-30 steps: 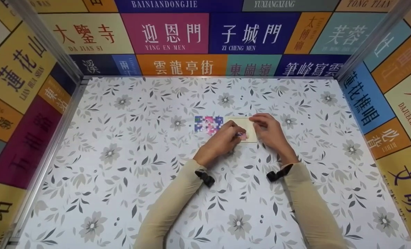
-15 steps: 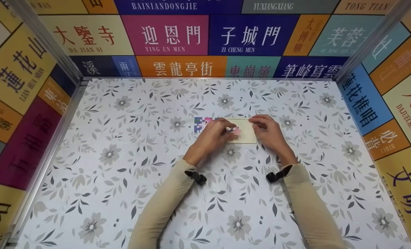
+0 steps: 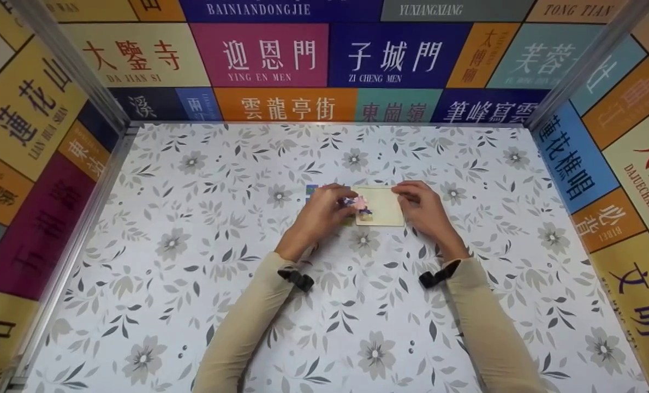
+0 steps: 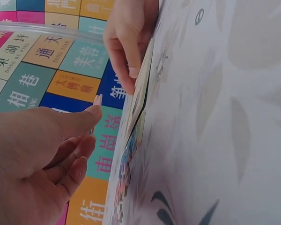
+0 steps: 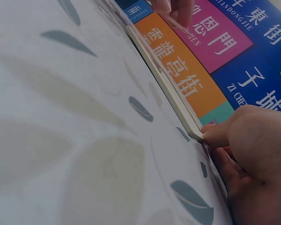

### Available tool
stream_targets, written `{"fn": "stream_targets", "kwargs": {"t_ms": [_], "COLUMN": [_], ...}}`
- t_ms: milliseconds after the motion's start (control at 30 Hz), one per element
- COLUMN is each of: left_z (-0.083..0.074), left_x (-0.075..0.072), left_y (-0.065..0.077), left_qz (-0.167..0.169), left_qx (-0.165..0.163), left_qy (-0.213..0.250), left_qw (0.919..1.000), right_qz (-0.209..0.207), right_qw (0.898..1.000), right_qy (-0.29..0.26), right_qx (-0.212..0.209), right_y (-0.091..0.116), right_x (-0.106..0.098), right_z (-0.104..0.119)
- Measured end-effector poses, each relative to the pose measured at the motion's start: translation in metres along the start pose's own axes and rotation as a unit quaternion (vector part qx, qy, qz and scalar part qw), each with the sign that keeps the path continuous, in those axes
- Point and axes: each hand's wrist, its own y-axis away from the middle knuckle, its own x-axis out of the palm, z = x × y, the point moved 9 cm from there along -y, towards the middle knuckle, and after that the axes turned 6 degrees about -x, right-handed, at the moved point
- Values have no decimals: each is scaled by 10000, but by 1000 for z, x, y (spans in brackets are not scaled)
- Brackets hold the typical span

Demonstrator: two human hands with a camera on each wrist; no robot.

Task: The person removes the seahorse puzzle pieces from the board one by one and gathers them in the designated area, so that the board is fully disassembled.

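Observation:
My left hand (image 3: 320, 214) pinches a small pink and purple cluster of jigsaw pieces (image 3: 361, 204) between thumb and fingers. In the left wrist view the cluster (image 4: 98, 100) shows edge-on at the thumb tip, raised above the table. A cream puzzle tray (image 3: 385, 209) lies flat to the right of it. My right hand (image 3: 426, 212) holds the tray's right edge; in the right wrist view its thumb and fingers meet at the corner of the tray (image 5: 171, 91). Left of the tray, joined jigsaw pieces (image 3: 311, 192) lie mostly hidden behind the left hand.
A white floral cloth (image 3: 193, 305) covers the table. Upright panels with coloured lettered blocks (image 3: 269, 54) close off the back and both sides, with metal rails (image 3: 324, 122) along the edges. Each wrist bears a black camera band (image 3: 297, 278).
My left hand has moved left, carrying the piece cluster from over the tray to its left edge and covering more of the joined pieces. The right hand has stayed at the tray's edge.

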Motion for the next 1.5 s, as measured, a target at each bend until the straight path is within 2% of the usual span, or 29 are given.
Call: {"fn": "stream_targets", "kwargs": {"t_ms": [267,600,933,1167,1500], "left_z": [12,30,37,36,39], "left_x": [-13,-21,-28,-23,-19], "left_y": [7,17,26,32,38], "left_qz": [3,-1,-63,137,388], "left_qx": [-62,-387,-333,-250,-350], "left_qy": [109,52,-4,-195,-424], "left_qw": [9999,9992,9994,9994,9977], "right_qz": [-41,42,-15,-11,-1], "right_qw": [10000,9999,9999,9999,10000], "right_qy": [15,-78,-3,-61,-23], "right_qx": [15,-56,-106,-94,-73], "right_y": [-1,1,1,2,2], "right_x": [0,1,0,-1,0], "right_z": [0,2,2,2,0]}}
